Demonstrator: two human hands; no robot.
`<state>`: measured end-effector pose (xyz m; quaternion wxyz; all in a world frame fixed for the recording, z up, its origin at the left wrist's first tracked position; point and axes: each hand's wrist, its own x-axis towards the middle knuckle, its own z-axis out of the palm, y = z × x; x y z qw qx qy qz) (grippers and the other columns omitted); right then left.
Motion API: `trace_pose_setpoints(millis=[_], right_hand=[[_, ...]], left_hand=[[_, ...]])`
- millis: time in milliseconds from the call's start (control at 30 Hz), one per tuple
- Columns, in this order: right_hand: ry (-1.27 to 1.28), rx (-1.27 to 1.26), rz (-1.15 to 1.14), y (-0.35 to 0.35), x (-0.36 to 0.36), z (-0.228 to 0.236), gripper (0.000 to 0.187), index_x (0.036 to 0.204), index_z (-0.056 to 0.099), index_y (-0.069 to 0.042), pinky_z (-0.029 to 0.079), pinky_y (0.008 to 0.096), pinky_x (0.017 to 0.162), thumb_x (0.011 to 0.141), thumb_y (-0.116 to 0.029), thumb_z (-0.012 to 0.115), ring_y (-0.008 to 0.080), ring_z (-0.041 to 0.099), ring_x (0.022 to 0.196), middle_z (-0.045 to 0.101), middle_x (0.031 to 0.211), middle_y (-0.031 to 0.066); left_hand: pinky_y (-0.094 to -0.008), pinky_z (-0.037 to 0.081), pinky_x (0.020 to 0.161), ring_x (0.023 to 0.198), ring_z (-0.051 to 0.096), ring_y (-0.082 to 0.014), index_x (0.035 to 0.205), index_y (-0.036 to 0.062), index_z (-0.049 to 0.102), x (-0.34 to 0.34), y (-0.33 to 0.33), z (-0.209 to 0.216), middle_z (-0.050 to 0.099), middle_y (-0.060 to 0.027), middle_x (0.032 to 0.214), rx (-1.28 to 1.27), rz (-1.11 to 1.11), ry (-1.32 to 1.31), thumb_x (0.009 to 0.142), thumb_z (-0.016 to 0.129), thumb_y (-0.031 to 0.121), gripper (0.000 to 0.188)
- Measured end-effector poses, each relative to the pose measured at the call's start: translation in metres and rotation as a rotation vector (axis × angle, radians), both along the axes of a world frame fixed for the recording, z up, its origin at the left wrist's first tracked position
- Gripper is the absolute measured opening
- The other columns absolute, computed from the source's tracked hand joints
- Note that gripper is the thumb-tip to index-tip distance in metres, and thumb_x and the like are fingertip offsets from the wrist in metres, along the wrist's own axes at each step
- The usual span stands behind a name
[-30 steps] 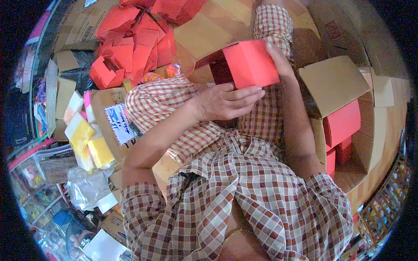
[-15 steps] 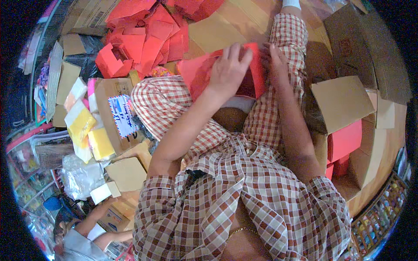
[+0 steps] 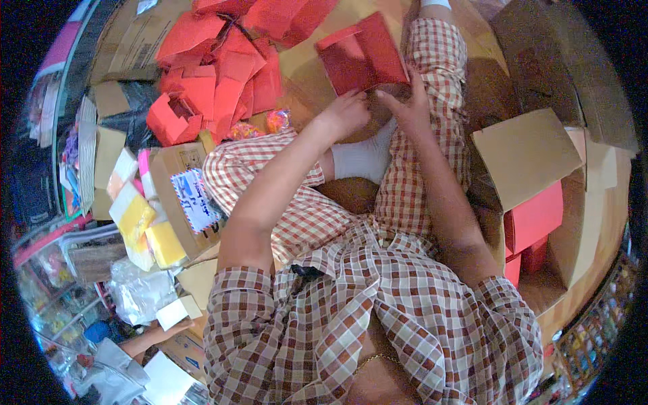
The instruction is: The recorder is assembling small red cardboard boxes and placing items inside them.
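Observation:
A red cardboard box point(image 3: 365, 57), with its hollow inside facing me, is held up over the floor beyond my lap. Curled at its lower left edge are the fingers of my left hand point(image 3: 347, 115). My right hand point(image 3: 412, 109) grips its lower right corner, the thumb along the bottom edge and the fingers up the side. Beyond my left knee lies a heap of red folded cardboard boxes point(image 3: 223, 81), some partly opened out. Two small bright multicoloured packets point(image 3: 277, 121) lie between that heap and my left leg.
An open brown carton point(image 3: 530, 158) on the right has red boxes point(image 3: 534, 217) in it. Larger brown cardboard point(image 3: 563, 67) stands behind. On the left are a labelled carton point(image 3: 181, 192), yellow-and-white packs point(image 3: 164, 243) and clear plastic point(image 3: 138, 290). Another person's arm point(image 3: 152, 339) reaches in at lower left.
The red box has moved away from my lap and turned so its inside shows. My hands have shifted to its lower edge. At lower left, the other person's arm has moved, and a white sheet appears.

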<state>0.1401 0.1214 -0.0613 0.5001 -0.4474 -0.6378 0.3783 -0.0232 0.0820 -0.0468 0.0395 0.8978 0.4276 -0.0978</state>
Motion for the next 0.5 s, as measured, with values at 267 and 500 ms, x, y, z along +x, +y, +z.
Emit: trace_pose_setpoints(millis=[267,500], right_hand=[[0.021,-0.165,0.029,0.006,-0.003,-0.013,0.038,0.105,0.057,0.001,0.046,0.0304,0.077,0.076,-0.019,0.070,0.0201,0.058,0.086,0.061,0.094,0.0123],[-0.131,0.144,0.134,-0.006,-0.012,0.002,0.041,0.102,0.058,0.001,0.048,0.0377,0.074,0.074,-0.025,0.070,0.0295,0.060,0.084,0.061,0.089,0.0170]], left_hand=[[-0.0397,0.041,0.091,0.100,0.053,-0.0278,0.083,0.0056,0.063,0.015,-0.041,0.025,0.061,-0.0108,0.090,-0.206,-0.018,-0.076,0.068,0.060,0.014,0.017],[-0.0437,0.041,0.089,0.097,0.053,-0.0313,0.087,0.0041,0.059,0.012,-0.053,0.050,0.057,-0.0159,0.089,-0.315,-0.077,-0.220,0.069,0.063,0.025,0.027]])
